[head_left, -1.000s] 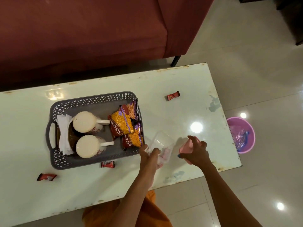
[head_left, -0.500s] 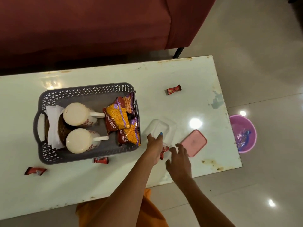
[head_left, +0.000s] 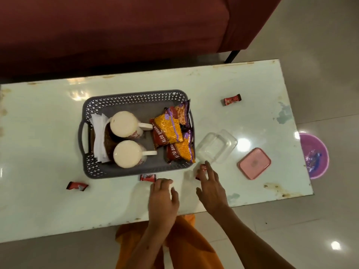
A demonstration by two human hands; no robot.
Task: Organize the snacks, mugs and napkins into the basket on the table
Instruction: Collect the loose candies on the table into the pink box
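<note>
A grey basket (head_left: pixel 136 94) on the white table (head_left: pixel 242 82) holds two white mugs (head_left: pixel 124 124) (head_left: pixel 128 154), white napkins (head_left: pixel 98 136) at its left end and several orange snack packets (head_left: pixel 171 129) at its right end. Small red candies lie loose on the table: one at the far right (head_left: pixel 232 99), one by the basket's near wall (head_left: pixel 148 178), one at the near left (head_left: pixel 77 185). My right hand (head_left: pixel 211 187) reaches forward, its straight fingers touching another red candy (head_left: pixel 202 167). My left hand (head_left: pixel 163 199) hovers relaxed beside the near-wall candy, holding nothing.
A clear plastic container (head_left: pixel 215 146) sits just right of the basket, with its pink lid (head_left: pixel 254 163) lying further right. A pink bin (head_left: pixel 314 156) stands on the floor past the table's right end. A red sofa (head_left: pixel 116 26) runs behind the table.
My right hand set the pink lid down on the table and moved left to the candy. My left hand let go of the clear container and drew back toward the near edge.
</note>
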